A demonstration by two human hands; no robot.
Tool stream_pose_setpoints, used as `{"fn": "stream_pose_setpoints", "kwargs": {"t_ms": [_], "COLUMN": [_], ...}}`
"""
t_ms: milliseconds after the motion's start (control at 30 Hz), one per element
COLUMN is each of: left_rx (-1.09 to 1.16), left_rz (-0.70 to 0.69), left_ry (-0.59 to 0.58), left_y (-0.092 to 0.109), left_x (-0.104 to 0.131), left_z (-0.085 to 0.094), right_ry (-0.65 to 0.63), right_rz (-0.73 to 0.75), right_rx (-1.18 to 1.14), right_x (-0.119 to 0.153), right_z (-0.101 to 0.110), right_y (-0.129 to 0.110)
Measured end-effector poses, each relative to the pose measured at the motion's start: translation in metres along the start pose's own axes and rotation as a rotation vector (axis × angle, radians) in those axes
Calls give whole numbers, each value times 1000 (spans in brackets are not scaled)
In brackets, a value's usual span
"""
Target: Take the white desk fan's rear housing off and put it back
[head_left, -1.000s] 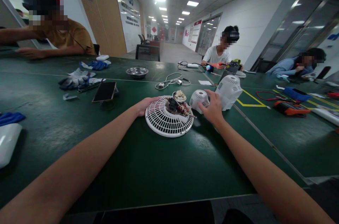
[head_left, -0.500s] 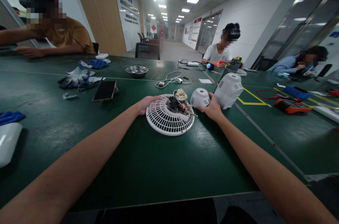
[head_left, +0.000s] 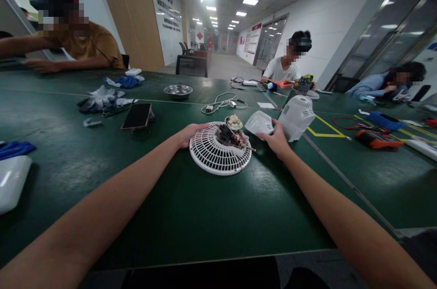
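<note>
A white round fan grille [head_left: 211, 157] lies on the green table, with an exposed motor and wiring [head_left: 230, 136] on top of it. My left hand [head_left: 190, 134] grips the grille's left rim, its fingers partly hidden behind it. To the right, my right hand [head_left: 278, 140] is closed around a white vented motor cover [head_left: 260, 123], tilted just beside the grille. Behind that hand stands a larger white vented housing [head_left: 297, 118], apart from the grille.
A phone on a stand [head_left: 137, 117], crumpled gloves [head_left: 102, 99] and a metal bowl [head_left: 178, 91] are at the left. A white cable [head_left: 223, 102] lies beyond the grille. An orange multimeter [head_left: 378, 139] rests at the right. Several people sit around the table.
My right hand has turned the motor cover, so its vented top faces away and its side shows. The left hand and the grille have hardly moved.
</note>
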State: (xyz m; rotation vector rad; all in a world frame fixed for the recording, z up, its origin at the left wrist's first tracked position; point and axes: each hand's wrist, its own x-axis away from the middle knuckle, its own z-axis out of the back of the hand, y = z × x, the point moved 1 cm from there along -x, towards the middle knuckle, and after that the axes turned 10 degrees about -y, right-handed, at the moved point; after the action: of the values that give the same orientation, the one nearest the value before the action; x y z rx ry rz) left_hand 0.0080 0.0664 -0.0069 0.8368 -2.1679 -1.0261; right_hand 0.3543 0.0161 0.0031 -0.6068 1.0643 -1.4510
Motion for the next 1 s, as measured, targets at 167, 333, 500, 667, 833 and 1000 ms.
{"fn": "stream_pose_setpoints", "kwargs": {"t_ms": [167, 333, 500, 667, 833, 1000], "left_rx": [-3, 10, 24, 18, 11, 14], "left_rz": [-2, 7, -3, -11, -15, -19], "left_ry": [5, -15, -17, -15, -21, -18], "left_y": [1, 0, -1, -1, -1, -1], "left_x": [2, -1, -6, -4, -3, -2], "left_z": [-2, 4, 10, 9, 6, 2], "right_ry": [-213, -345, -245, -357, -350, -318], "right_rz": [-194, -100, 236, 403, 428, 443], "right_rx": [-650, -781, -517, -156, -72, 3], "right_x": [9, 33, 52, 61, 58, 61], "right_z": [-5, -24, -42, -43, -40, -41], "right_y": [-19, -47, -58, -59, -58, -63]}}
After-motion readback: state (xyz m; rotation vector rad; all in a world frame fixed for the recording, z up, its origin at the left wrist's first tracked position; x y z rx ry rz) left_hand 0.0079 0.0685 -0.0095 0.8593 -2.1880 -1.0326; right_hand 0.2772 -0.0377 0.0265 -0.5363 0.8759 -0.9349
